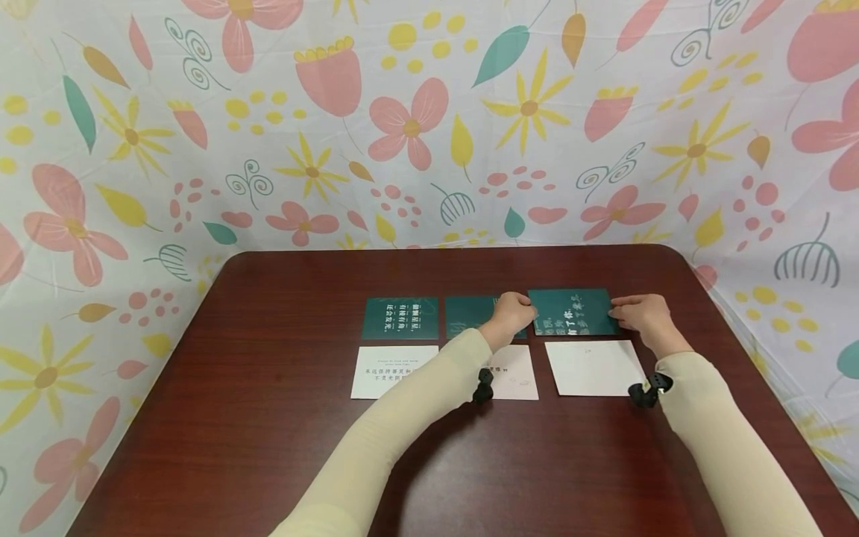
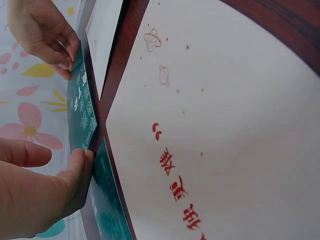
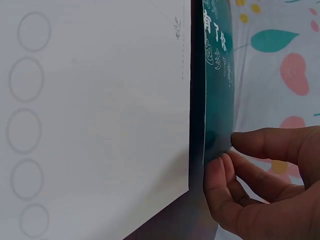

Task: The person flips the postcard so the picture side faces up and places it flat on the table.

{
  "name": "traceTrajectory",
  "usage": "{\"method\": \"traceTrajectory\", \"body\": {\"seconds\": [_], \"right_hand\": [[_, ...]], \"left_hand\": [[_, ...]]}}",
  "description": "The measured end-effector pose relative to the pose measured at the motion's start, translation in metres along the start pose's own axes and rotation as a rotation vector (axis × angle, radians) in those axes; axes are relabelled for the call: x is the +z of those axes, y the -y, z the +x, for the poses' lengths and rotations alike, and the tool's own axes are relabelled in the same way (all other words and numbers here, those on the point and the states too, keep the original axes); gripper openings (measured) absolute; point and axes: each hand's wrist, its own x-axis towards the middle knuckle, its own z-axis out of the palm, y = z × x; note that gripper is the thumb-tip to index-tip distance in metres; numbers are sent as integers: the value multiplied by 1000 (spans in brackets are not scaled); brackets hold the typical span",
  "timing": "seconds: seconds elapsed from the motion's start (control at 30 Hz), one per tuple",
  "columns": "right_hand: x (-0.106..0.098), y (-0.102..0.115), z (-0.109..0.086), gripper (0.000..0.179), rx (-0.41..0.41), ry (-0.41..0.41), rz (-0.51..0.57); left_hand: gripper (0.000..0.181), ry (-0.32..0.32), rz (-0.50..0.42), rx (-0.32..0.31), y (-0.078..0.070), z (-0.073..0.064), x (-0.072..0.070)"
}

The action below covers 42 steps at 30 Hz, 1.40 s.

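Note:
A dark green card (image 1: 573, 312) with white lettering lies between both hands at the far right of the two rows. My left hand (image 1: 505, 319) pinches its left edge, one corner showing at the fingertips in the left wrist view. At the opposite edge, my right hand (image 3: 272, 182) grips the card between thumb and fingers. Partly behind the left hand is a second green card (image 1: 464, 317). Nearer me, a white card (image 1: 593, 369) lies below the held one, and another white card (image 2: 225, 110) with red characters sits under the left forearm, which hides part of it.
On the left of the rows, a green card (image 1: 400, 318) with white text lies above a white card (image 1: 389, 365) with printed lines. All rest on a reddish-brown table (image 1: 235, 418). A floral cloth (image 1: 429, 194) hangs behind the far edge and along the sides.

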Motion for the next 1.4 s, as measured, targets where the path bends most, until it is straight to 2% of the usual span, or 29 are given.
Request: {"method": "traceTrajectory", "body": {"seconds": [0.37, 0.57, 0.77, 1.03, 1.4], "right_hand": [[3, -5, 2, 47, -30, 10, -42], [3, -4, 3, 47, -19, 1, -45], [-1, -3, -4, 49, -32, 39, -47], [-6, -7, -17, 51, -66, 75, -43], [-21, -25, -50, 58, -118, 112, -120]], "left_hand": [[28, -27, 30, -7, 0, -1, 1], [27, -31, 27, -13, -1, -2, 2], [24, -45, 15, -1, 0, -4, 3], [30, 24, -115, 4, 2, -19, -4], [31, 121, -212, -95, 8, -48, -4]]}}
